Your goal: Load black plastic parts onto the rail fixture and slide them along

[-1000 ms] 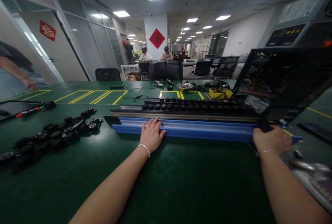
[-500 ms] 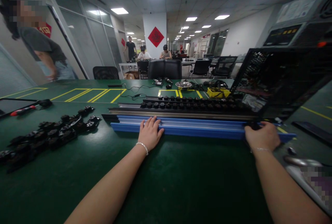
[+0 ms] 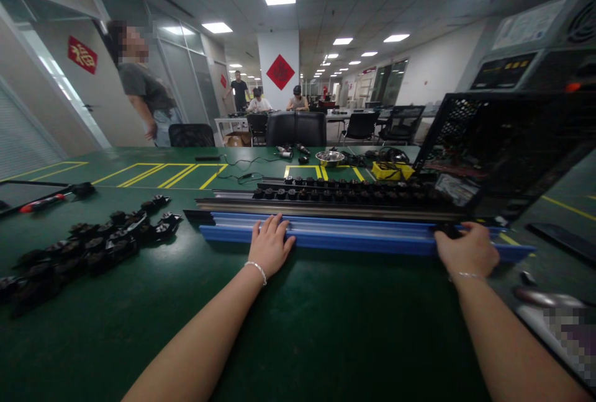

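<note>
Head: L fingers (image 3: 269, 228) on rail (image 3: 363, 242), "福" (image 3: 82, 54)

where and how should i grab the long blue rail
Pinch the blue rail by its near long edge at two spaced spots, probably best from the wearer's side: it is long and lies crosswise, and a dark rail runs along its far side.

The gold character 福 stands on the red sign (image 3: 82, 54) on the door (image 3: 110, 121) at left
</note>
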The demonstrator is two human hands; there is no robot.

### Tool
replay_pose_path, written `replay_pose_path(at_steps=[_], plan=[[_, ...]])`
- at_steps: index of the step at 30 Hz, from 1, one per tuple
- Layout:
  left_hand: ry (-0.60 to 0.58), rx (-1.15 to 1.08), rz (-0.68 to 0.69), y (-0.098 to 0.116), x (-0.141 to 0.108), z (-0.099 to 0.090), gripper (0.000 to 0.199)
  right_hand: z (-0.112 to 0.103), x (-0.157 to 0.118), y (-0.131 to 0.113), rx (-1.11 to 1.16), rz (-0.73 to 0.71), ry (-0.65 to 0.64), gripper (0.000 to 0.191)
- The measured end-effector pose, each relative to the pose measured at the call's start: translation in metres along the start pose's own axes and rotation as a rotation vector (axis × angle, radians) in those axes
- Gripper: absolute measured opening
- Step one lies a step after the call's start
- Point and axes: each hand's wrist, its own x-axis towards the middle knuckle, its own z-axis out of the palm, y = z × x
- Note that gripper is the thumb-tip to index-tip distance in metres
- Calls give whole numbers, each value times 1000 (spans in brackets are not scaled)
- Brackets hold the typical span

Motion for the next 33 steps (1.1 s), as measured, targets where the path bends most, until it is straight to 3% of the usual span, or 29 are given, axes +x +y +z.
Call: replay_pose_path(at_steps=[33], plan=[[39, -16, 15, -1, 0, 0, 40, 1, -19, -23, 27, -158, -116, 44]])
